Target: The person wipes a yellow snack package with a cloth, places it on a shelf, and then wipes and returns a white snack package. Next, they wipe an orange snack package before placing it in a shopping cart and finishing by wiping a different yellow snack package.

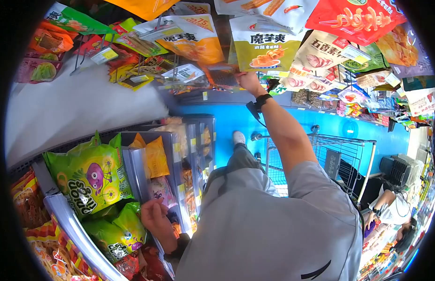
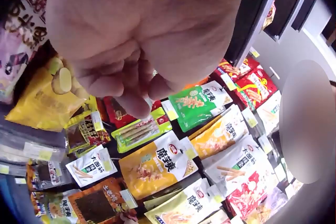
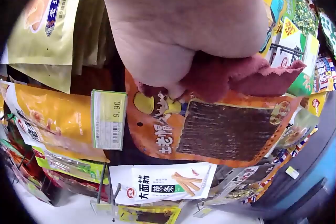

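My right hand (image 1: 249,82) reaches up to the hanging snack bags. In the right wrist view it holds a dark red cloth (image 3: 247,79) against an orange snack bag (image 3: 226,129) with a dark brown front; the fingertips are mostly hidden by the palm and cloth. A white snack bag (image 3: 163,183) hangs just below, and a price tag (image 3: 109,120) stands to the left. Holding nothing, my left hand (image 1: 157,220) hovers with loosely bent fingers beside the shelf bins, close to a green puffy bag (image 1: 117,229). Its palm (image 2: 142,29) fills the top of the left wrist view.
A wire shopping cart (image 1: 346,139) stands behind my right arm on the blue floor (image 1: 229,122). Divided bins with another green bag (image 1: 95,173) lie to the left. Hooks with several snack bags run along the top. Another person (image 1: 390,206) is at the right.
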Available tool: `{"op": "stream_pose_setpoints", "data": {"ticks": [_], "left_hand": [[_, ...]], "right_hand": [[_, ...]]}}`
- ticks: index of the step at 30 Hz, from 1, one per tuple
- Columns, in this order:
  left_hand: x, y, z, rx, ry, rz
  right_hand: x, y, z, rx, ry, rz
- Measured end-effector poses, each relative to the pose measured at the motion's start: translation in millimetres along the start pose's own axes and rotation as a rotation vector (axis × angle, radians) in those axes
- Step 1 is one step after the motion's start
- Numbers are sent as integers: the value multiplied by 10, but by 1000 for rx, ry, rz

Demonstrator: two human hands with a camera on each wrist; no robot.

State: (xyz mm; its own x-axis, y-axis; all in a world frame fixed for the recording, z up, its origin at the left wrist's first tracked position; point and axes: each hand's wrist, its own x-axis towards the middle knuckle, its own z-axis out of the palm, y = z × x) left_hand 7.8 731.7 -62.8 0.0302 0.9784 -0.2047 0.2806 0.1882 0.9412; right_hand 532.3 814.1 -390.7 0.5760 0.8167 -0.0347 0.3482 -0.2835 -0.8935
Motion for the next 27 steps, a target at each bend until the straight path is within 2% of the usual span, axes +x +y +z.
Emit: {"op": "stream_pose_setpoints", "data": {"ticks": [3, 5, 8, 10, 12, 14, 17, 20, 24, 27], "left_hand": [[13, 48, -15, -48, -30, -31], [23, 49, -3, -52, -44, -38], [27, 11, -37, -46, -51, -39], [25, 8, -42, -38, -47, -39], [25, 18, -40, -60, -47, -54], [30, 34, -35, -82, -53, -60], [34, 54, -37, -108, -68, -64], [41, 62, -61, -117, -58, -84], [26, 54, -46, -140, -26, -112], [26, 55, -46, -132, -30, -118]], "right_hand": [[-20, -3, -8, 74, 49, -74], [-50, -16, 4, 162, 161, -194], [-31, -67, -20, 109, 206, -193], [-6, -150, -94, 20, 155, -217], [45, -159, -95, -68, 186, -318], [179, -23, 20, -159, 298, -492], [313, 306, 168, -181, 221, -376], [233, 157, 72, -230, 241, -450], [77, 90, 7, 23, 157, -141], [41, 135, 8, 213, 146, -22]]}}
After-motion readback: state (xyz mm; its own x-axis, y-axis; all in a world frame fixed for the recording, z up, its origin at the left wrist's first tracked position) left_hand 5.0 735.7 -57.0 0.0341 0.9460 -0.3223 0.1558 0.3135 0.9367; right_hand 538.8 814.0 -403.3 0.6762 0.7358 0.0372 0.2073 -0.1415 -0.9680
